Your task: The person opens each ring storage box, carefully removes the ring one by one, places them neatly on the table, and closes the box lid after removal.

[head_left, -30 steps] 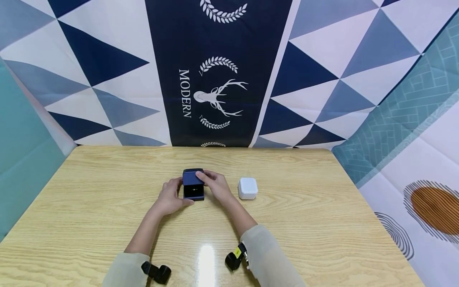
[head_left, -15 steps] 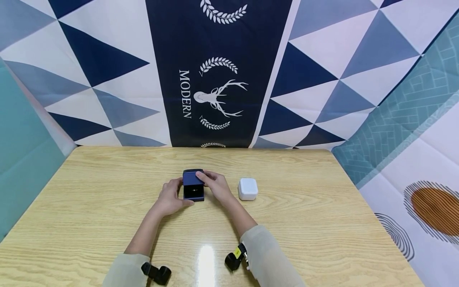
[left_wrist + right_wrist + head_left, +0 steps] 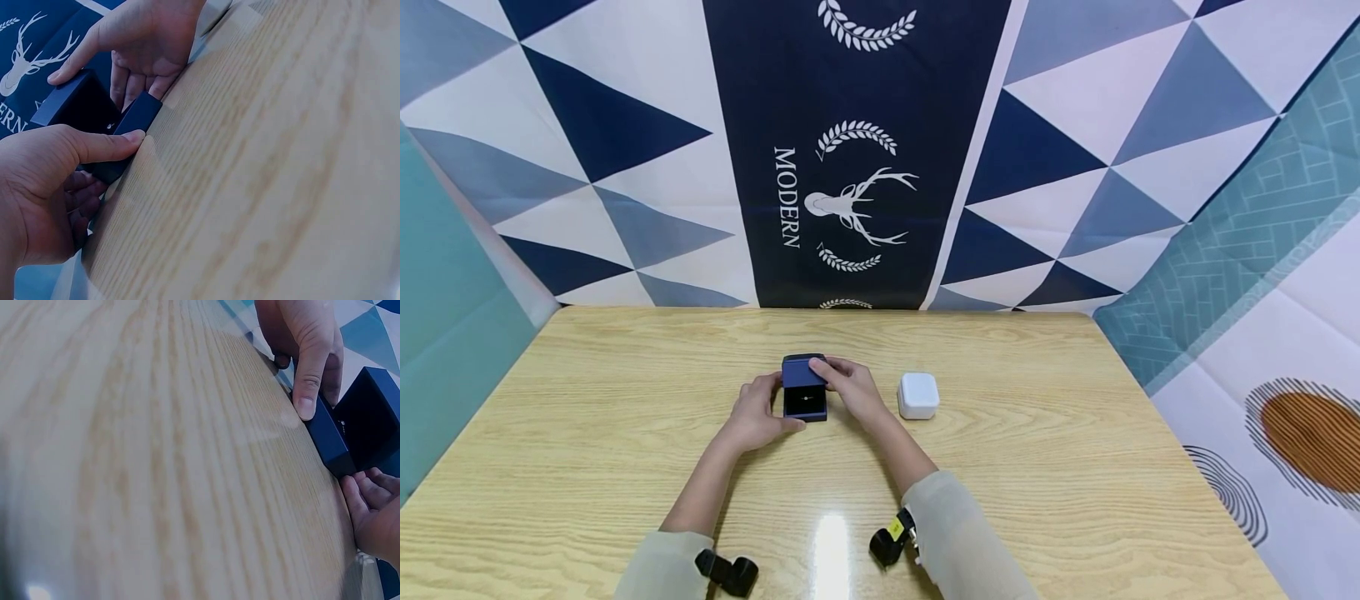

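A dark blue ring box [image 3: 805,373] sits on the wooden table with its lid raised and its opening toward me. Inside, a small shiny ring [image 3: 806,398] stands in the black lining. My left hand [image 3: 757,414] grips the base from the left, thumb along its front edge; in the left wrist view that thumb [image 3: 112,147] lies across the front. From the right, my right hand [image 3: 853,390] holds the lid, thumb on its upper edge. Its other fingers [image 3: 372,487] are by the box's right side, partly hidden in the head view.
To the right of the right hand stands a small white rounded box [image 3: 918,395]. The wooden table [image 3: 1037,467] runs back to a patterned cloth wall [image 3: 850,275]. A black wrist camera [image 3: 730,573] is on each sleeve.
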The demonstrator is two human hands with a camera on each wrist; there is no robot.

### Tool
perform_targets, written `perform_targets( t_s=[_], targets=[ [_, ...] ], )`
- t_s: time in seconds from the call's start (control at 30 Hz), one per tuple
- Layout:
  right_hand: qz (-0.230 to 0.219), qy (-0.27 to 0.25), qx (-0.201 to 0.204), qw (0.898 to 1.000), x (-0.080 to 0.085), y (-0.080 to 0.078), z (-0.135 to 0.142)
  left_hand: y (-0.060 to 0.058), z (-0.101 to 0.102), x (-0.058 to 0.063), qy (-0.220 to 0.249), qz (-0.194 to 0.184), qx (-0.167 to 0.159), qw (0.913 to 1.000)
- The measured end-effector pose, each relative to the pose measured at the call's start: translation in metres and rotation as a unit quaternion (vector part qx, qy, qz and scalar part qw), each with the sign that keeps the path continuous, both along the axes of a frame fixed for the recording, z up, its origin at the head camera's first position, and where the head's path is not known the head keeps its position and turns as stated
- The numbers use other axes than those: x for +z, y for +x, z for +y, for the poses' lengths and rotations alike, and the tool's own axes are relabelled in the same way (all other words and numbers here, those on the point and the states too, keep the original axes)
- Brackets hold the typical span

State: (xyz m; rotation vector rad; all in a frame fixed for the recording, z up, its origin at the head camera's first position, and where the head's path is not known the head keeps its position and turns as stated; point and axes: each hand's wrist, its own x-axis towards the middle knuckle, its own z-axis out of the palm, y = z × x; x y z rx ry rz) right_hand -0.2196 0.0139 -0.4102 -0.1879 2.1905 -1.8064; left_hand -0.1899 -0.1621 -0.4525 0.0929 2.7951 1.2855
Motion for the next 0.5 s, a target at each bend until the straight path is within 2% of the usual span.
perform_targets(
  t_s=[0.5],
  targets=[
    [0.003, -0.016, -0.005, 1.000, -0.0015, -0.0003, -0.0008, 0.0007, 0.0006, 0.0007, 0.001, -0.002, 0.002, 1.0000]
  ],
)
